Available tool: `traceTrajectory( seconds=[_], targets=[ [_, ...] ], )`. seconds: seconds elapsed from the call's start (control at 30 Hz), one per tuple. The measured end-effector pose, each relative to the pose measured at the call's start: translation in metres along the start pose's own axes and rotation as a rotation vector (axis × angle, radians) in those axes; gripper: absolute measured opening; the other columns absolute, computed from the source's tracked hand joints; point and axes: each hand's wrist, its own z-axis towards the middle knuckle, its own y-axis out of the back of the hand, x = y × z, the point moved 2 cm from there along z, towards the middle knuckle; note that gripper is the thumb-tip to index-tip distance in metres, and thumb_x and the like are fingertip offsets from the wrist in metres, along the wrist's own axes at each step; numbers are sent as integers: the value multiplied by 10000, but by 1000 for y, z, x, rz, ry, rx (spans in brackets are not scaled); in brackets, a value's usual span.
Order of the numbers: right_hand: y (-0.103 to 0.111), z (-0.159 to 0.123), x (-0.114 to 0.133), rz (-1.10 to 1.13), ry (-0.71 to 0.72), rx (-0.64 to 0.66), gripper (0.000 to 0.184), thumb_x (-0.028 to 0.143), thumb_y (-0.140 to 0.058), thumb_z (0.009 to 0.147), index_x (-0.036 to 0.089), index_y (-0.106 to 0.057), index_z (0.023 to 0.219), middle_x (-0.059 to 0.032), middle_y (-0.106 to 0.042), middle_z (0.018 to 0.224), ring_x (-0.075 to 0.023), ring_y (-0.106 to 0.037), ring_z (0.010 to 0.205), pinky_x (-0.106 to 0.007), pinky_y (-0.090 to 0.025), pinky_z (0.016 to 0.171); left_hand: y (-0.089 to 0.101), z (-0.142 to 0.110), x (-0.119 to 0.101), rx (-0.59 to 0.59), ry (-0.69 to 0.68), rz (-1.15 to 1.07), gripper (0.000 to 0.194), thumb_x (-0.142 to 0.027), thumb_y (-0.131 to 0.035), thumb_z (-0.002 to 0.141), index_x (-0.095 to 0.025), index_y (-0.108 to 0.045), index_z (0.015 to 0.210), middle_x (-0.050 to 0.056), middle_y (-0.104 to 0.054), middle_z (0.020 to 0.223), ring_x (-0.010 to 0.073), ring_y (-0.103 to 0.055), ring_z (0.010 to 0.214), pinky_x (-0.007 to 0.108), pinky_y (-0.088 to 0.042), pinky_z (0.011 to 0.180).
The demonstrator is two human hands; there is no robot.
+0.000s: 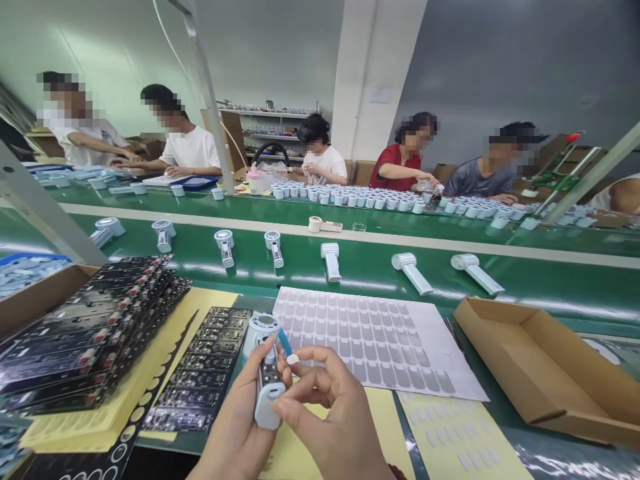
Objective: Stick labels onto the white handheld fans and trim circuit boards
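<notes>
My left hand (235, 427) is closed around a small white handheld fan body (267, 373), round head pointing away, with a dark circuit board showing in its open handle. My right hand (330, 413) is closed too, thumb on the lower end of the handle and fingertips pinching a small white piece (293, 359) just above it. A blue-handled tool (285, 341) shows behind the fan head. Just beyond lies a white sheet of grey stickers (375, 340).
Stacked black circuit-board panels (90, 327) and a flat panel (200, 373) lie left on yellow sheets. An open cardboard box (545, 367) sits right. Several fan bodies (330, 260) ride the green conveyor (350, 267). Several people work across the belt among white parts (360, 197).
</notes>
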Motion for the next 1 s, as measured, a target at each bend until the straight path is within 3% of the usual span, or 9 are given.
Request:
traceTrajectory(
  seconds=[0.17,0.3,0.37,0.43,0.5,0.6,0.7,0.83,1.0],
  targets=[
    [-6,-5,-4,-138,39,-17,381,195,-724,703,244,-643,1072,35,-758,731,-224,-746,889,-353,-580,913,4,-3,1,28,-2,-43,209,-209,-521,976,-166,-590,783,-19,-558,591,67,-548,428,170,-512,427],
    [-9,-12,-10,-409,329,-91,450,207,-724,774,274,-619,1206,1,-758,884,-245,-737,989,-357,-590,908,3,-9,2,23,46,-88,272,-208,-494,984,-188,-546,718,-26,-529,561,65,-549,427,151,-516,428],
    [-6,-10,-14,-494,398,-166,575,234,-798,730,289,-590,1263,-35,-732,1052,-270,-718,1041,-339,-613,832,2,-13,-1,2,90,-86,251,-203,-472,991,-169,-572,763,-15,-542,586,56,-550,424,127,-506,421],
    [1,-4,-21,-452,332,-183,646,304,-847,702,279,-564,1283,-68,-684,1155,-269,-712,1022,-301,-623,722,3,-14,-8,0,95,-55,233,-185,-448,995,-128,-617,845,1,-562,621,47,-546,421,114,-504,421],
    [8,2,-29,-370,230,-125,496,393,-786,785,256,-588,1219,-83,-655,1160,-245,-705,994,-265,-606,660,9,-11,-19,27,26,20,230,-138,-453,977,-103,-651,863,14,-577,627,65,-564,438,143,-535,440],
    [13,7,-44,-360,107,-17,144,361,-645,897,231,-666,958,-83,-630,1150,-210,-690,914,-241,-554,598,26,0,-36,69,-160,211,192,-42,-533,896,-67,-693,793,95,-671,689,165,-692,601,290,-644,627],
    [10,5,-60,-423,22,34,70,229,-650,864,219,-672,799,-65,-637,1099,-195,-674,828,-249,-515,567,47,14,-43,104,-257,336,89,-7,-644,800,-29,-730,794,200,-748,851,301,-753,879,412,-632,856],
    [1,4,-74,-587,87,8,158,76,-647,823,213,-642,745,-37,-647,1002,-218,-682,921,-324,-535,804,64,25,-36,221,-246,459,116,-83,-755,725,-57,-769,837,202,-774,994,348,-712,1067,399,-571,983],
    [-4,3,-82,-867,212,49,185,39,-571,833,206,-609,763,-42,-629,941,-231,-662,843,-339,-514,714,69,30,-27,239,-198,556,215,-159,-826,669,-104,-794,874,154,-788,1017,310,-709,1086,331,-534,1016]
  ],
)
